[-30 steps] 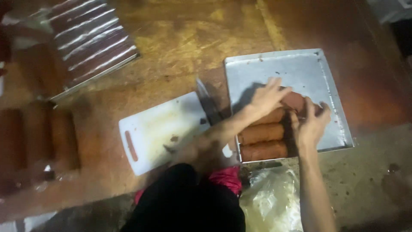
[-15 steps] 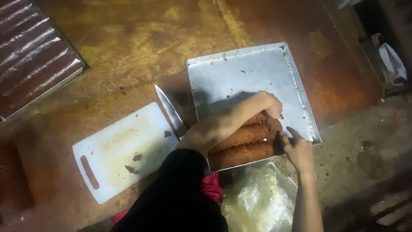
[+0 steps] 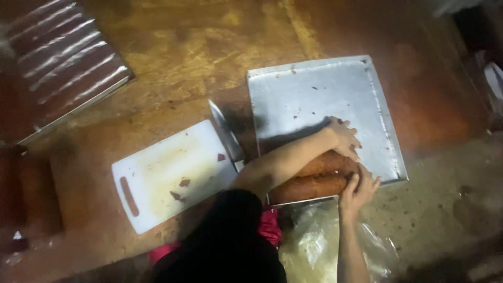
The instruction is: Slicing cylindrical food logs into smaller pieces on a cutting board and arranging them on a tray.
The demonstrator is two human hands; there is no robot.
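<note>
A square metal tray (image 3: 319,89) lies on the brown work surface. Brown sausage-like logs (image 3: 309,186) lie side by side along its near edge. My left hand (image 3: 343,139) reaches across from the left and rests on the far log, fingers curled over its right end. My right hand (image 3: 359,188) comes up from below and cups the right ends of the near logs. A white cutting board (image 3: 162,173) with a few brown scraps lies left of the tray, and a knife (image 3: 225,131) rests between board and tray.
A second tray (image 3: 57,57) of long dark wrapped rolls sits at the upper left. More dark rolls (image 3: 21,188) lie blurred at the far left. A crumpled clear plastic bag (image 3: 319,246) lies below the metal tray, beside red cloth (image 3: 270,228).
My left hand has moved from the back of the logs down onto their right end. My right hand stays at the logs' right ends. The view shifted.
</note>
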